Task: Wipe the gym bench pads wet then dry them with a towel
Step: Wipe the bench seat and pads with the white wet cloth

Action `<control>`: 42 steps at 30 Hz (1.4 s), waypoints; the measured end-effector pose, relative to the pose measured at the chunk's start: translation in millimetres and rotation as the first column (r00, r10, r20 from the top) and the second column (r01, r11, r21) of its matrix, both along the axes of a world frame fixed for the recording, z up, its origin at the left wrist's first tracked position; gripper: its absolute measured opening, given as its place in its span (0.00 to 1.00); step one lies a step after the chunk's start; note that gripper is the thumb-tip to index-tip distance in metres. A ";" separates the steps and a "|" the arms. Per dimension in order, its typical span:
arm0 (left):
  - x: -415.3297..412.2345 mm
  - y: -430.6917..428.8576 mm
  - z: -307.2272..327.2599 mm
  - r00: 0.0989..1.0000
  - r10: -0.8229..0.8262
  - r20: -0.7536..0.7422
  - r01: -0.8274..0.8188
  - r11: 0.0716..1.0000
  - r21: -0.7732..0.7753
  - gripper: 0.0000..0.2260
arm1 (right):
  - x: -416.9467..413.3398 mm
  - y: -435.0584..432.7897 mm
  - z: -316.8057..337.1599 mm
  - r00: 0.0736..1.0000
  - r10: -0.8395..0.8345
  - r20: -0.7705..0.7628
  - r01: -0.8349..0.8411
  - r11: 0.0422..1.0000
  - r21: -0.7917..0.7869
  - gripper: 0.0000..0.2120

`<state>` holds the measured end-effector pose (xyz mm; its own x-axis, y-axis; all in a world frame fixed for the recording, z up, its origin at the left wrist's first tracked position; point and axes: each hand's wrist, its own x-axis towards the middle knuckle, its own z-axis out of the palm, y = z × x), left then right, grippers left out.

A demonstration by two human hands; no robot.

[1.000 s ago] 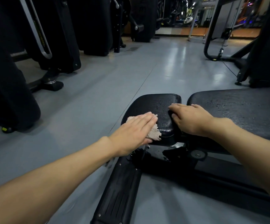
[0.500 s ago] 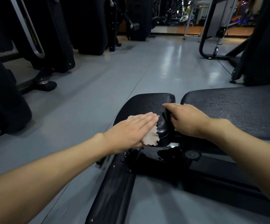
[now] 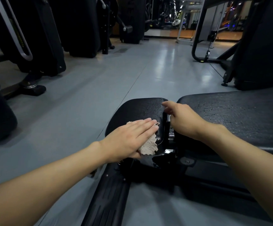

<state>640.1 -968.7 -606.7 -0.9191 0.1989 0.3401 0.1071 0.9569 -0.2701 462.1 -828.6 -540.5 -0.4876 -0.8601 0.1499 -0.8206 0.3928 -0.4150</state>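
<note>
Now left hand (image 3: pixel 130 137) flat, pressing cloth (image 3: pixel 148 146) on seat pad (image 3: pixel 142 110); right hand (image 3: pixel 183 121), grip unclear; back pad (image 3: pixel 230 115) runs rightward.

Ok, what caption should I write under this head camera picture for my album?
Left hand presses a beige cloth on the small black bench pad; right hand rests at its edge.

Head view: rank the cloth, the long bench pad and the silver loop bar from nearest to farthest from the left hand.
1. Cloth: under the left hand, pressed flat on the small pad.
2. Long bench pad: to the right, across the gap.
3. Silver loop bar: far off at upper left, on a machine.
</note>
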 end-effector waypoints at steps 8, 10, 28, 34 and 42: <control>-39.0 40.0 18.0 0.983 -0.182 -0.013 0.181 0.982 -0.051 0.27 | -16.2 6.8 9.6 0.876 -0.093 0.473 0.250 0.926 -0.282 0.23; -38.3 33.5 17.8 0.978 -0.206 -0.010 0.206 0.978 0.001 0.24 | -15.9 6.4 11.0 0.866 -0.098 0.490 0.260 0.926 -0.275 0.22; -47.6 -16.0 35.7 0.893 0.440 0.098 -0.267 0.340 0.902 0.17 | 27.5 12.4 16.9 0.992 0.064 0.107 -0.041 0.979 -0.202 0.20; -26.4 -41.0 32.6 0.820 0.509 0.263 -0.494 0.398 0.773 0.19 | 54.8 -45.6 -20.4 0.947 0.172 -0.273 -0.111 0.968 0.226 0.22; -26.7 -46.7 33.7 0.832 0.439 0.339 -0.536 0.482 0.693 0.21 | 5.8 -93.7 -15.1 0.970 -0.221 -0.098 0.241 0.918 0.315 0.31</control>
<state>613.4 -1015.4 -573.0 -0.8235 -0.5657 0.0432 -0.4623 0.7132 0.5269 467.8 -922.3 -555.6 -0.6774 -0.7310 -0.0816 -0.7099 0.6788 -0.1877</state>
